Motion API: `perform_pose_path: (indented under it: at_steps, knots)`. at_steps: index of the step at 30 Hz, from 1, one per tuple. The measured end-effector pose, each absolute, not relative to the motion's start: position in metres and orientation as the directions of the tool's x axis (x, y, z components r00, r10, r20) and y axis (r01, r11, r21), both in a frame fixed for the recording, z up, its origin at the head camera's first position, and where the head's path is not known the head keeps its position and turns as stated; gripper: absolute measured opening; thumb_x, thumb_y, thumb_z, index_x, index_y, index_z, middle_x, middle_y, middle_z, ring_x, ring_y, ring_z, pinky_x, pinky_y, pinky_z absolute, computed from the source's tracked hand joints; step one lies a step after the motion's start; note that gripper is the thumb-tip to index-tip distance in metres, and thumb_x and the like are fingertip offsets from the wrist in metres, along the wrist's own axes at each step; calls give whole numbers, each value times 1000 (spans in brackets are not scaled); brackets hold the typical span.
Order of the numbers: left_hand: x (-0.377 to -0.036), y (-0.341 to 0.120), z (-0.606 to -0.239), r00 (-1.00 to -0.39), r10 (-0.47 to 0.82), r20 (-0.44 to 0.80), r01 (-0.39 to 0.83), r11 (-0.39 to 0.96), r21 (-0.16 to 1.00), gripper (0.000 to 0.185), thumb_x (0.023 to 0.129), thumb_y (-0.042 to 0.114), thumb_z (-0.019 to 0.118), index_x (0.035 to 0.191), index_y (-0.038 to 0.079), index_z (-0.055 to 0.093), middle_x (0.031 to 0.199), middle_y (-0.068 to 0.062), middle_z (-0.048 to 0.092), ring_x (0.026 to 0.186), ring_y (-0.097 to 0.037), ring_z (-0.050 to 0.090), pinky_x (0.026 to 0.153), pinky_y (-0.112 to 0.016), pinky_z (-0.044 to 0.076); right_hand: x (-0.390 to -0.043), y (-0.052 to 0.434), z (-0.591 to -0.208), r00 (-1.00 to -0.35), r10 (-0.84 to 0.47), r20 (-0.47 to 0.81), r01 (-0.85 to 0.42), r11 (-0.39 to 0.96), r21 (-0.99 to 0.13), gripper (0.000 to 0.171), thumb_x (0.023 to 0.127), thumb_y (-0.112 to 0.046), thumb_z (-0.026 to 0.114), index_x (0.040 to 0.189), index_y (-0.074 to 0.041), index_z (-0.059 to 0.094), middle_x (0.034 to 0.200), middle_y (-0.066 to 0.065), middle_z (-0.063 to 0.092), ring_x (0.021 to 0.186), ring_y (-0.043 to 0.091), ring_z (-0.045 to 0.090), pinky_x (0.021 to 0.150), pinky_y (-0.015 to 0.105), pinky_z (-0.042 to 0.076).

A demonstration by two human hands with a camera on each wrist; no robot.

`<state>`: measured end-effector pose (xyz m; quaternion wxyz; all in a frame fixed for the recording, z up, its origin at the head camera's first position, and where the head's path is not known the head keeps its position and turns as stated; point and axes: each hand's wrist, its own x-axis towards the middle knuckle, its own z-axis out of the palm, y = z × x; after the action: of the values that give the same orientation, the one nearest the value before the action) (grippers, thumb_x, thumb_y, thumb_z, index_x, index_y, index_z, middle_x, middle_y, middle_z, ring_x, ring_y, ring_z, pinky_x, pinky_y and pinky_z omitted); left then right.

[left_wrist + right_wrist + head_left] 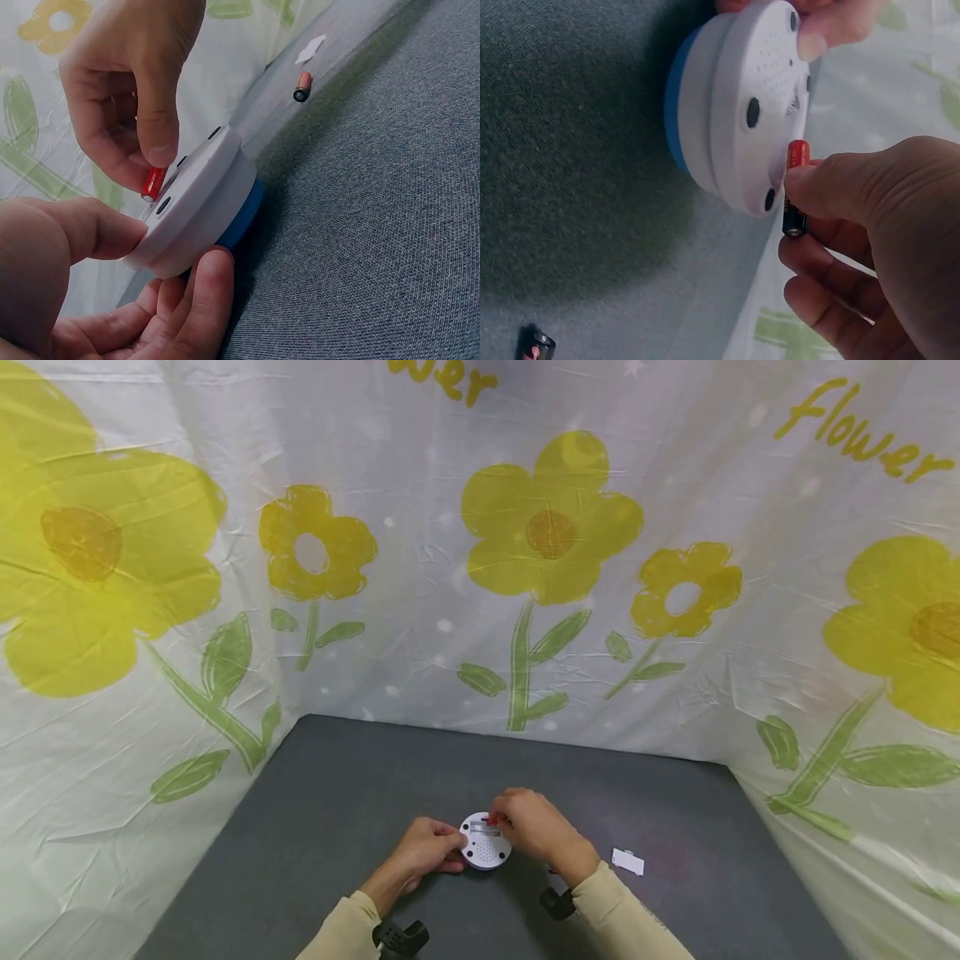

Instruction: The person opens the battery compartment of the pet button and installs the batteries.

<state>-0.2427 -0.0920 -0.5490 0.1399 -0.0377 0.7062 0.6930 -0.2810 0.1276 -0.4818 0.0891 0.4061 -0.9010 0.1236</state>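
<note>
Holds the white disc [487,853] in the left hand [429,847], with the thumb on the top edge and fingers at the side. Has it down at the gray table [360,777], between the two hands, with the blue part [245,212] facing the table. Shows black feet [753,112], lots of tiny holes [767,66] and a slot [483,829] on the top side.

Pinches a red battery [799,154] with a black end in the right hand [534,827], between thumb and finger, right by the slot. Cannot tell if touching inside.

Has another battery [303,85] lying on the table, apart from the disc, on the right hand's side. Has a flat white piece [627,861] lying farther out to the right.

Wears light tan sleeves [343,928] and a black band [401,937] at the left wrist. Shows a white cloth [412,635] behind the table, with big yellow flowers [498,497] and green leaves.
</note>
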Motion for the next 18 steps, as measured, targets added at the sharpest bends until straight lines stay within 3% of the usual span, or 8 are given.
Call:
perform_pose_path:
  at_steps: [18]
  knots:
    - [-242,-93,-547,-958,143,-248,-244,47,969,22,98,4,70,111,-14,73,92,-14,78,74,-14,76,68,-29,69,-280,110,-491,-661,-705,257,-743,664,-89,9,94,-5,82,92,-13,78,90,0,70,81,16,70,67,30,61]
